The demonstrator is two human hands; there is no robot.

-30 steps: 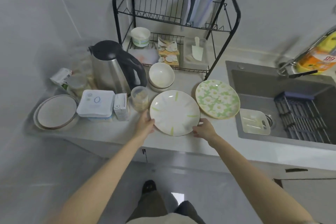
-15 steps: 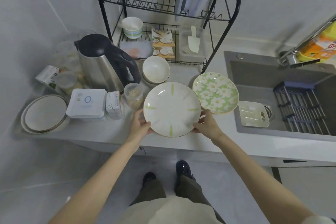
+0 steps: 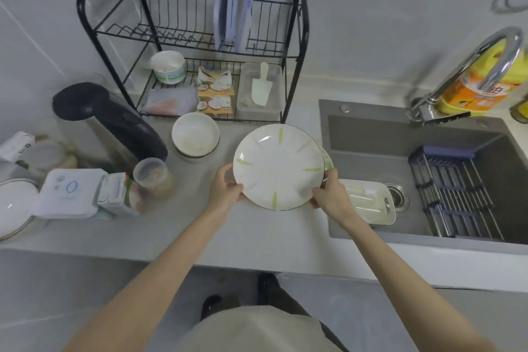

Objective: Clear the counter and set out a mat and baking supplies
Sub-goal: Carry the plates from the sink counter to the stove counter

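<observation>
Up off the table [image 3: 228, 226] now, the white plate [image 3: 278, 167] is drifting right over the floral plate [image 3: 328, 161] (stacking, I'd guess), with the left hand [image 3: 225, 190] and right hand [image 3: 328, 194] gripping its rim.

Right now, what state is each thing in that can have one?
White plate: gripped at its rim by left hand and right hand, covering most of the flowered plate.
Bowl: upright on the counter.
Kettle: lid closed.
Jar: lidded.
Faucet: no water running.
</observation>
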